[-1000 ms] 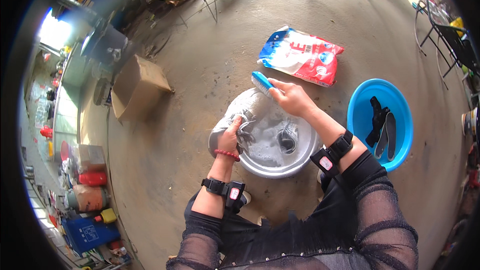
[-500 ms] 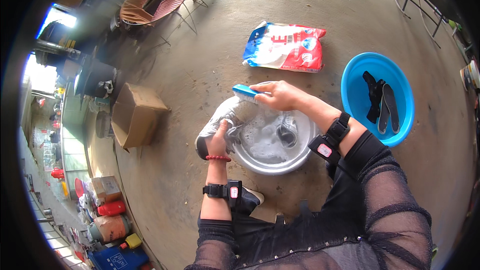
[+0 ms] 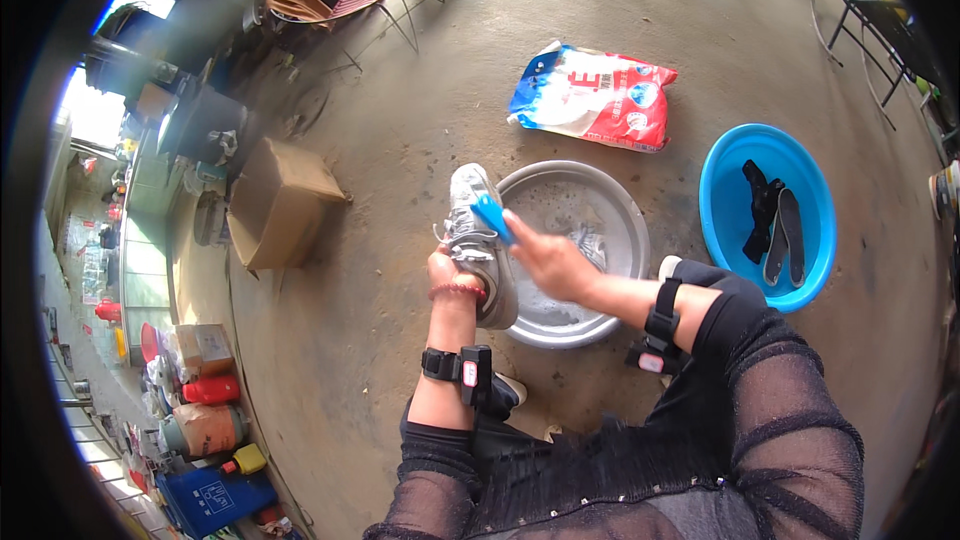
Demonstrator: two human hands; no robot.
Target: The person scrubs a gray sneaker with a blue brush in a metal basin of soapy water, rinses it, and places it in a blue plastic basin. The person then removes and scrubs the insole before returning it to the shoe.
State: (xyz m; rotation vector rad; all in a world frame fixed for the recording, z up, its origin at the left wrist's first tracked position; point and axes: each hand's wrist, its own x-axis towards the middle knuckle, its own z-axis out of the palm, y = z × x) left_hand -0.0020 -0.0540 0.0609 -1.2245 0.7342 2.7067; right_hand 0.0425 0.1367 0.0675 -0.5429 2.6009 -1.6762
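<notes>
Grey shoe (image 3: 468, 190) is gripped near its opening by the left hand (image 3: 446, 270), toe beyond the fingers. Blue brush (image 3: 490, 216), gripped by the right hand (image 3: 548, 258), is held at the upper. Firm bracing advised; drips best caught in the basin (image 3: 641, 240), right of the left fingers.

Left forearm (image 3: 453, 323) raised, right fingers (image 3: 524, 236) curled

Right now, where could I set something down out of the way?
A broad patch of concrete floor lies between the cardboard box and the sneaker in the left hand. Only a narrow strip parts the grey basin from the blue basin. It's crowded where the right hand holds a brush at the sneaker, and around the red container at far left.
</notes>
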